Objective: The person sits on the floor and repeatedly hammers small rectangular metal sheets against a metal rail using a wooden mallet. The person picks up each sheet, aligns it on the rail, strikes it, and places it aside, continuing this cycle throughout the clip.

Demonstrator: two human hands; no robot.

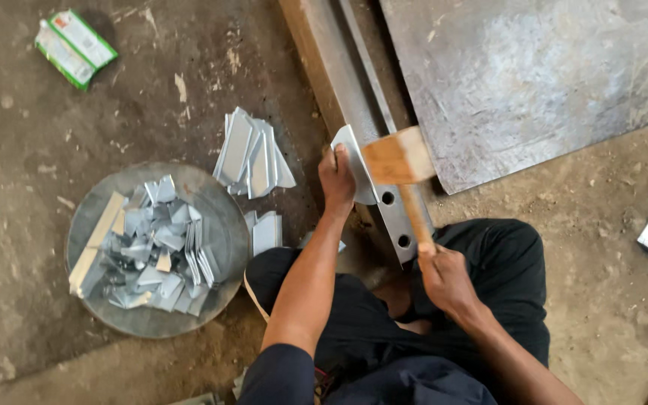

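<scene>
The person sits low on the dirt floor (31, 225), dark-clothed knees drawn up at the bottom of the view. The right hand (444, 277) is closed around the lower end of the handle of a wooden mallet (400, 159); the handle's long axis runs from that hand up and slightly left, ending in the block-shaped head, which appears blurred and lies just right of the left hand. The left hand (337, 178) is curled over the near edge of a small bent metal piece (355, 161), pressing it onto a long steel bar (354, 112). The piece lies directly ahead of the left hand, touching it, and just left of the mallet head; the left hand is therefore the nearer of the two. The piece's long axis follows the bar, pointing away from the person and slightly left. The bar's near end shows two punched holes between the hands. Left of the left forearm, a round metal pan (223, 225) holds a heap of cut metal strips. Beyond it, a loose stack of metal blanks (253, 154) lies on the floor beside the bar. Farther right, a large steel plate (534, 75) lies flat. A green carton (75, 48) lies at the far left.
</scene>
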